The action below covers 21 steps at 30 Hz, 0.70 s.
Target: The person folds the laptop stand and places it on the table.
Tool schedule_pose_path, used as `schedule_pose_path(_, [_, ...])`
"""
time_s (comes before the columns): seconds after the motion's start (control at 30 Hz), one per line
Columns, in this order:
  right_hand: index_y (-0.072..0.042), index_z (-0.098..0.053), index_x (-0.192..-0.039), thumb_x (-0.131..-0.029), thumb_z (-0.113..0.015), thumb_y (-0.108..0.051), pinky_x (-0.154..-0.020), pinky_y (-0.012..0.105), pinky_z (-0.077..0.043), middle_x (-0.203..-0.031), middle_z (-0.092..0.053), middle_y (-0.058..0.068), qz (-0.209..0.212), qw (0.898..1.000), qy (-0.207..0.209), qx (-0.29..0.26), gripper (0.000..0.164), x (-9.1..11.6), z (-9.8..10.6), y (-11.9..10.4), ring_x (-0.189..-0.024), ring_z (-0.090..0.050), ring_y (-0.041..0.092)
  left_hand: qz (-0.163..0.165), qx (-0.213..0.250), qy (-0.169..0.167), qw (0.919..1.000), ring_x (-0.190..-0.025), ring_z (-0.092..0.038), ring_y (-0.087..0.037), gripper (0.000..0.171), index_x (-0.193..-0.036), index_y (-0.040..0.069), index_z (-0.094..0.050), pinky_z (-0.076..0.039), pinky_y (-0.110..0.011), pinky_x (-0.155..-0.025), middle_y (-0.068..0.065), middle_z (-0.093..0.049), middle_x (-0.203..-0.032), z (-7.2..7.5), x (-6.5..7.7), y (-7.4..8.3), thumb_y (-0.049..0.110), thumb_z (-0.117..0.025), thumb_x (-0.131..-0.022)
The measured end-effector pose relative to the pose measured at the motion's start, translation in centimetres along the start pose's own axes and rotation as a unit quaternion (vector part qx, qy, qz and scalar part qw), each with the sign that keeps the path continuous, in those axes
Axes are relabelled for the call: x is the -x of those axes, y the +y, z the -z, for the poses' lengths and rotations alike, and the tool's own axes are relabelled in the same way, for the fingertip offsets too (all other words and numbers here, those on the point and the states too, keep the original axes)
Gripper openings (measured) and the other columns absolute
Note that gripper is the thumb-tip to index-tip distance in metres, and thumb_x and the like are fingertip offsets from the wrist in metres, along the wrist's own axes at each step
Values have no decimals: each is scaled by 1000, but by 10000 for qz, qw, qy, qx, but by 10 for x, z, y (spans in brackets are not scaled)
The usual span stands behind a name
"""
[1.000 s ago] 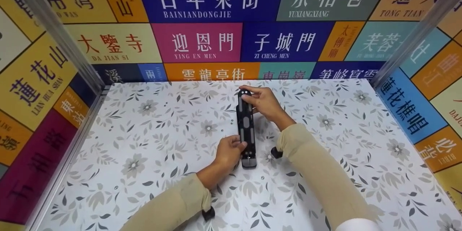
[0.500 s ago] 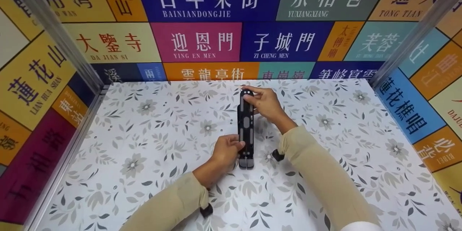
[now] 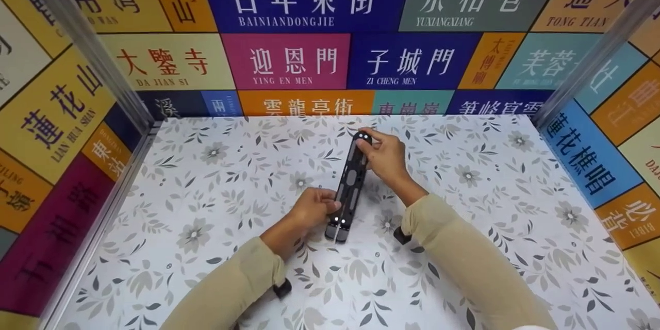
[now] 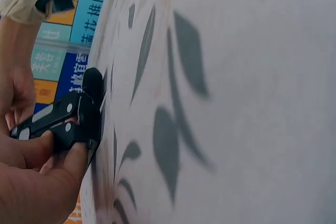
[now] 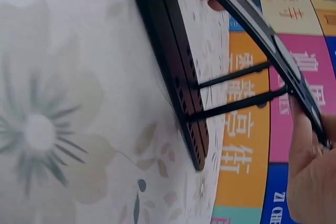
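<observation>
A black folding laptop stand (image 3: 351, 178) with grey pads is held between both hands, slanting over the table. My left hand (image 3: 310, 208) pinches its near end between thumb and fingers, beside the two rounded end hooks (image 4: 92, 83). At the far end, my right hand (image 3: 388, 157) grips the top with the thumb on its upper face. The right wrist view shows the raised upper arm (image 5: 270, 45) joined by two thin struts (image 5: 236, 102) to a long slotted base (image 5: 169, 59) low over the table. The stand's two halves lie close together, with a narrow slit at the near end.
A white table (image 3: 206, 268) with a grey leaf and flower print spreads beneath the hands. Coloured panels with large lettering (image 3: 289, 59) wall in the back and sides. Metal posts (image 3: 593, 56) stand at the back corners. Black devices (image 3: 402, 235) are strapped at both cuffs.
The stand has swung from nearly straight to slanted, its near end going left and its far end right. Its near end now shows two hooks instead of one. My left hand has shifted left.
</observation>
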State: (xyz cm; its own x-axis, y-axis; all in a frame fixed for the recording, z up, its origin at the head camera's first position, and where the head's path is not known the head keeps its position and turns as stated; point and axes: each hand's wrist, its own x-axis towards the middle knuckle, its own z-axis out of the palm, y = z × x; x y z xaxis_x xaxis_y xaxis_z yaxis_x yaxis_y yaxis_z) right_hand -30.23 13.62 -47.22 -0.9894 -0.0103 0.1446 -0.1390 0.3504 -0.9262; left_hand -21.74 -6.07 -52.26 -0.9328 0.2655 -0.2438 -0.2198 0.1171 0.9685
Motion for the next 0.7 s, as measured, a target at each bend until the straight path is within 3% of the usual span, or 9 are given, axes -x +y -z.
schedule_pose_path(0.1, [-28, -73, -128, -97, -73, -27, -52, 36, -60, -87, -79, 11, 125, 9991, 358, 188, 31, 9, -1, 0, -62, -74, 17, -112, -139, -199, 9996, -71, -64, -8, 16, -107, -9, -73, -54, -22, -67, -1, -72, -78, 8, -2, 0, -5, -64, -94])
schedule_pose_path(0.33, [-21, -71, -132, -97, -72, -24, -42, 31, -55, -72, -76, 12, 255, 9940, 1038, 249, 35, 27, -5, -1, -50, -69, 31, 216, 73, -837, 9962, -77, -69, -13, 17, -106, -7, -73, -60, -26, -76, -3, -72, -84, 31, -8, 1, -8, -61, -94])
schedule_pose_path(0.53, [-18, -70, -133, -97, -71, -23, -42, 29, -55, -68, -74, 12, 323, 9887, 1442, 270, 37, 39, -8, 2, -47, -67, 34, -211, -863, -1147, 9894, -64, -54, -8, 15, -105, -2, -75, -44, -19, -57, 3, -63, -74, 47, -13, 2, -2, -64, -95])
schedule_pose_path(0.7, [-22, -69, -134, -97, -72, -26, -45, 31, -57, -65, -71, 12, 186, 9912, 1308, 13, 38, 42, -5, 4, -46, -68, 26, -334, -1100, -1225, 9858, -64, -51, -9, 16, -107, 1, -77, -40, -19, -55, 3, -64, -76, 50, -15, 0, 0, -64, -96])
